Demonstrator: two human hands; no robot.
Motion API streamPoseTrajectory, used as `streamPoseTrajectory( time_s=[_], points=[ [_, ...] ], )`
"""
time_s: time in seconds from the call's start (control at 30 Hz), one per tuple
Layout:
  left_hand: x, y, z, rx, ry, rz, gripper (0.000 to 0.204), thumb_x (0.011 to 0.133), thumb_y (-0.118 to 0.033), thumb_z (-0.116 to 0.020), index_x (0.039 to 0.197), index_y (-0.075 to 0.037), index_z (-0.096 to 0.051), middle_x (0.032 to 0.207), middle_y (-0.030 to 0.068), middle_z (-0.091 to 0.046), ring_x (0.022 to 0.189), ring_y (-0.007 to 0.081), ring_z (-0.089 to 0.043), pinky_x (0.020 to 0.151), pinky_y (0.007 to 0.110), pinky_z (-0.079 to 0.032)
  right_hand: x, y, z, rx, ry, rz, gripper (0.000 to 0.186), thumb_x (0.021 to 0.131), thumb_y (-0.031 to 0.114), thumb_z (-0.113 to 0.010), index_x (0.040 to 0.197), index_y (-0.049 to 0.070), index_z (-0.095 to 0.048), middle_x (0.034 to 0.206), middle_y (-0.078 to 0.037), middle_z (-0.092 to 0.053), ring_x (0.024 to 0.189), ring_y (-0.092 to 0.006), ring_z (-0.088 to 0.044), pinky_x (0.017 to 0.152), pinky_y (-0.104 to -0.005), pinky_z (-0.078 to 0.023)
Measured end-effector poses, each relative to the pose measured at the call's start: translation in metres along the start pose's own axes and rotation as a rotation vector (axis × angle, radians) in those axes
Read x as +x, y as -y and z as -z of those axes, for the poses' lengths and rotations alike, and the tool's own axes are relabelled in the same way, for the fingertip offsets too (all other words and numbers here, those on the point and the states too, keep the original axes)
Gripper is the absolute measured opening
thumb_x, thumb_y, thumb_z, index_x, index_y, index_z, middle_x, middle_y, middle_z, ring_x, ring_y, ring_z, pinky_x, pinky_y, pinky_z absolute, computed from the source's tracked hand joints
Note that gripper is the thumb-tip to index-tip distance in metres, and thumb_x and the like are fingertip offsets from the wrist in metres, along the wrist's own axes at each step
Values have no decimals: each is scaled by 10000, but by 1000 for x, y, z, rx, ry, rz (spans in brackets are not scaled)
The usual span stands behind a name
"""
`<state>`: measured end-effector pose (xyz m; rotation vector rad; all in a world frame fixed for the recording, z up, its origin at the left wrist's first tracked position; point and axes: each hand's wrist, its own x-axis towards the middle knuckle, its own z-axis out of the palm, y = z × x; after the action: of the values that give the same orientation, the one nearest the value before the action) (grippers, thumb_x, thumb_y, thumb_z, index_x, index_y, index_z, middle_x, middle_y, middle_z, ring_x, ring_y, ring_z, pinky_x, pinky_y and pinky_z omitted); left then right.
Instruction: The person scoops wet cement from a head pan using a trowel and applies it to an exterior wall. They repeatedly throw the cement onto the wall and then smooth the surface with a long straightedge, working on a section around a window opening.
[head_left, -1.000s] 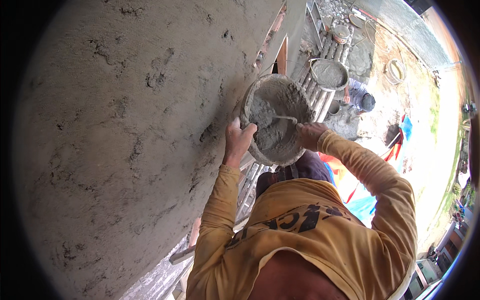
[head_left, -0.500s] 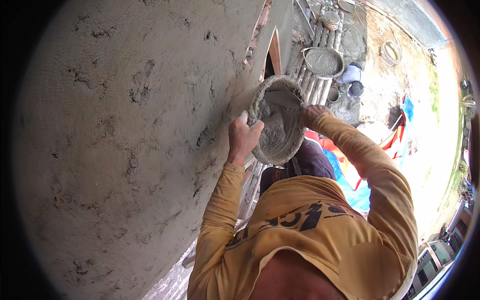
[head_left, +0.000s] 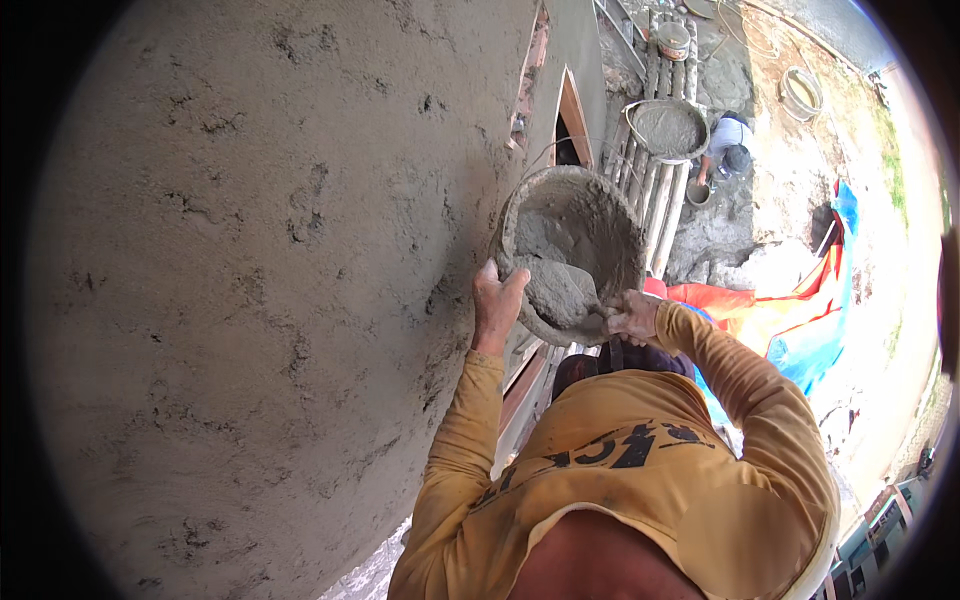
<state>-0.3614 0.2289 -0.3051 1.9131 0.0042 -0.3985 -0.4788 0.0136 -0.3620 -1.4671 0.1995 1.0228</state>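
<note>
A mortar-crusted bucket (head_left: pixel 630 235) is held tilted beside the rough, freshly rendered wall (head_left: pixel 260 300) on my left. My left hand (head_left: pixel 495 305) is closed on its near left rim, thumb over the edge. My right hand (head_left: pixel 635 318), at the bucket's lower right, is closed on the handle of a trowel (head_left: pixel 560 290), whose blade lies inside the bucket loaded with wet grey mortar. More mortar coats the inside of the bucket behind the blade.
Below are wooden poles (head_left: pixel 655 210) with another mortar-filled bucket (head_left: pixel 668 128) and a small pail (head_left: pixel 673 42). A crouching co-worker (head_left: pixel 732 150) reaches to a container (head_left: pixel 698 193). Blue and red tarpaulins (head_left: pixel 820 330), a round tub (head_left: pixel 800 95) and a window opening (head_left: pixel 568 130) also show.
The bucket and both hands have shifted down and right in view. The trowel blade has moved from the bucket's upper part to its lower part and now carries a load of mortar.
</note>
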Motion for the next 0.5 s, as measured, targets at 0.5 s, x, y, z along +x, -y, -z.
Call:
streamPoseTrajectory(
  time_s=[0.5],
  points=[
    [-37, 39, 9, -21, -197, 148, 338, 697, -123, -593, 964, 80, -549, 915, 114, -579, 836, 189, -526, 769, 313, -420, -59, 94, 69, 872, -924, 977, 292, 836, 217, -492, 1051, 24, -531, 703, -37, -520, 511, -128, -517, 455, -240, -435]
  ],
)
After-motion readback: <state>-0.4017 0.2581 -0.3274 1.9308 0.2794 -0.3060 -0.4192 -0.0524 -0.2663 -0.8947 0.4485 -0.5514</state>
